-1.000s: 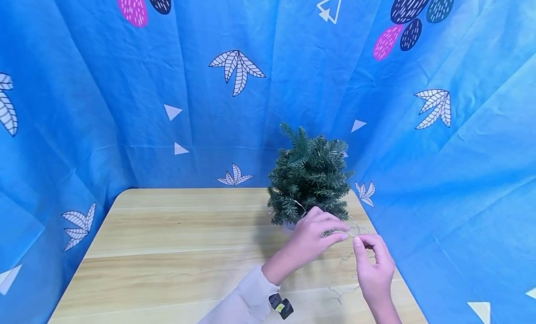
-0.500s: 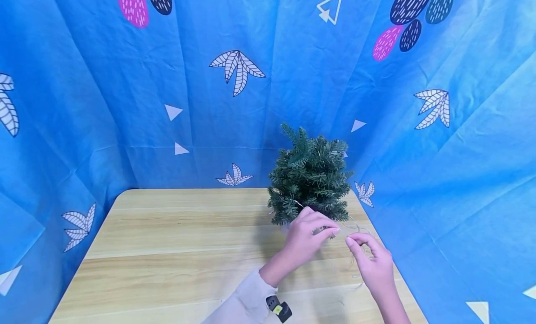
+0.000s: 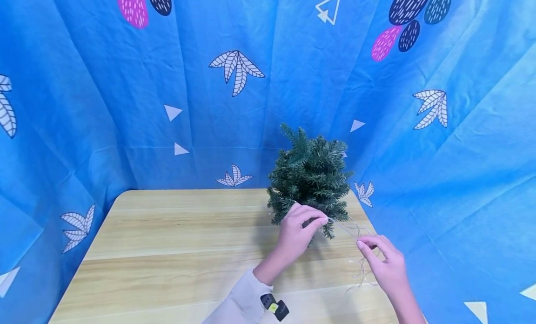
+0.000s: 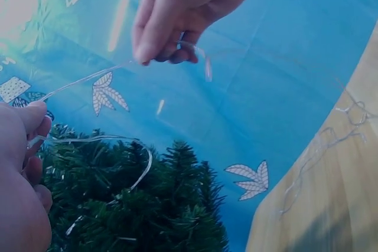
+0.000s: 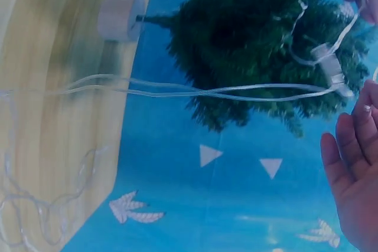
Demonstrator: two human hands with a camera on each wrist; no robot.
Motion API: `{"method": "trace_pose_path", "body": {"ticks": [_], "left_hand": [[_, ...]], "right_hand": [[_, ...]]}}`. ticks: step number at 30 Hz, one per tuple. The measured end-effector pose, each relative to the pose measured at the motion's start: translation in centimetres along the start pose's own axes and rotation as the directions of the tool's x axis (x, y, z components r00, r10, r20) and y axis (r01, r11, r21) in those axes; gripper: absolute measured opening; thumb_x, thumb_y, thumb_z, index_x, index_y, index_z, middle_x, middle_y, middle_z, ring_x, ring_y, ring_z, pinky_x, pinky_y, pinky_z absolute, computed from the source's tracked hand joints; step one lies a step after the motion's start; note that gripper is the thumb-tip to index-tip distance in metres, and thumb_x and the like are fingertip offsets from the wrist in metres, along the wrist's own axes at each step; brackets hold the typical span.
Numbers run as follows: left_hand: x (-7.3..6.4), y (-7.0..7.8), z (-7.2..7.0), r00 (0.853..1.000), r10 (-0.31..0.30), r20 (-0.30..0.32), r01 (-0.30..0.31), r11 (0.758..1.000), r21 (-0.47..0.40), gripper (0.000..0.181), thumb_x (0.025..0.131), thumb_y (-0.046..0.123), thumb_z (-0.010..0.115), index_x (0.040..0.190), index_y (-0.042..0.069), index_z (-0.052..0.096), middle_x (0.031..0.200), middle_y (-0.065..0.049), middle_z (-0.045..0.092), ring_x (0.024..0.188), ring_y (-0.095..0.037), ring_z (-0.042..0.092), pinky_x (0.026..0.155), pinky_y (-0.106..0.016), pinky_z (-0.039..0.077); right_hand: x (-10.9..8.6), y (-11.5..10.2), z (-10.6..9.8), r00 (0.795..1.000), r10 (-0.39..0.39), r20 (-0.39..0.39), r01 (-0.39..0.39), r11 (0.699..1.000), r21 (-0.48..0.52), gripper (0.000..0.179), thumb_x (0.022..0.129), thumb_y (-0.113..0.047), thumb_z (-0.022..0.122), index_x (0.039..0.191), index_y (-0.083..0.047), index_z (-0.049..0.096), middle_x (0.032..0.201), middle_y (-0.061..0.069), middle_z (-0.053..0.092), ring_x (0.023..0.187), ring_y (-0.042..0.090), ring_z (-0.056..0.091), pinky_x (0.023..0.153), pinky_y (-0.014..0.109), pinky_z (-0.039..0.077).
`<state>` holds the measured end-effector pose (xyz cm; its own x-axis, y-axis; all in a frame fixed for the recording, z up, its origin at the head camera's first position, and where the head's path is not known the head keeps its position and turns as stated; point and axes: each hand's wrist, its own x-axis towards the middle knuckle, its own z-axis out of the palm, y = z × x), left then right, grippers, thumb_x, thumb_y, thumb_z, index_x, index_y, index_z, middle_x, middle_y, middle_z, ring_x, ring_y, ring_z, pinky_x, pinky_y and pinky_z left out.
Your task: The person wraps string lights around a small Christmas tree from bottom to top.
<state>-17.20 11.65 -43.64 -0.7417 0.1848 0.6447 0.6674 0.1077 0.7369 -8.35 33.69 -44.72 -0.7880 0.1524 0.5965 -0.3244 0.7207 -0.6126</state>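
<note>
Tabletop [image 3: 188,249] carries a pale base [image 5: 121,19] holding a tree [image 3: 311,175]; left hand [image 3: 297,228] and right hand [image 3: 387,263] fingers pinch wire [image 5: 204,92].

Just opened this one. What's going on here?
A person pinches a thin, clear plastic-looking wire in the fingers of the left hand and the right hand, with a length running between them. From the left hand it also runs to a small, bushy green artificial tree, which stands at the back right of a pale wood-grain table.
</note>
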Motion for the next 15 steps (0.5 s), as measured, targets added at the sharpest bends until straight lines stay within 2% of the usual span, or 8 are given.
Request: {"method": "trace_pose_path", "body": {"ticks": [4, 8, 12, 15], "left_hand": [[0.3, 0.1, -0.8, 1.000, -0.025, -0.015, 0.025, 0.999, -0.024, 0.015, 0.092, 0.029, 0.074, 0.098, 0.016, 0.079, 0.098, 0.013, 0.072, 0.091, -0.005, 0.053, 0.081, -0.023, 0.047], [0.6, 0.1, -1.4, 0.999, -0.020, -0.027, 0.019, 0.999, -0.038, 0.014, 0.092, 0.028, 0.074, 0.098, 0.017, 0.079, 0.097, 0.013, 0.072, 0.091, -0.006, 0.053, 0.082, -0.024, 0.047], [0.8, 0.0, -1.8, 0.999, -0.013, -0.045, 0.011, 0.999, -0.043, 0.015, 0.091, 0.027, 0.075, 0.097, 0.015, 0.079, 0.096, 0.012, 0.073, 0.088, -0.008, 0.053, 0.080, -0.023, 0.046], [0.8, -0.1, -2.0, 0.999, -0.016, -0.051, 0.014, 0.999, -0.044, 0.017, 0.091, 0.028, 0.075, 0.098, 0.013, 0.079, 0.096, 0.011, 0.073, 0.089, -0.009, 0.053, 0.079, -0.023, 0.046]], "right_hand": [[-0.1, 0.9, -0.6, 1.000, 0.011, -0.005, -0.011, 1.000, -0.011, 0.020, 0.083, 0.006, 0.077, 0.093, -0.010, 0.076, 0.088, -0.010, 0.068, 0.085, -0.003, 0.056, 0.081, 0.007, 0.042], [-0.2, 1.3, -1.1, 0.998, 0.062, -0.008, -0.063, 0.998, -0.030, 0.017, 0.085, 0.004, 0.076, 0.091, -0.012, 0.074, 0.090, -0.011, 0.069, 0.085, -0.005, 0.057, 0.082, 0.006, 0.042], [-0.3, 1.3, -1.4, 0.992, 0.123, 0.031, -0.121, 0.991, -0.055, 0.010, 0.089, -0.003, 0.075, 0.091, -0.013, 0.073, 0.094, -0.004, 0.072, 0.091, -0.008, 0.057, 0.089, 0.006, 0.039], [-0.3, 1.1, -1.7, 0.979, 0.184, 0.089, -0.181, 0.983, -0.038, 0.003, 0.094, -0.009, 0.072, 0.094, -0.011, 0.071, 0.096, -0.003, 0.074, 0.098, -0.011, 0.057, 0.092, 0.004, 0.036]]}}
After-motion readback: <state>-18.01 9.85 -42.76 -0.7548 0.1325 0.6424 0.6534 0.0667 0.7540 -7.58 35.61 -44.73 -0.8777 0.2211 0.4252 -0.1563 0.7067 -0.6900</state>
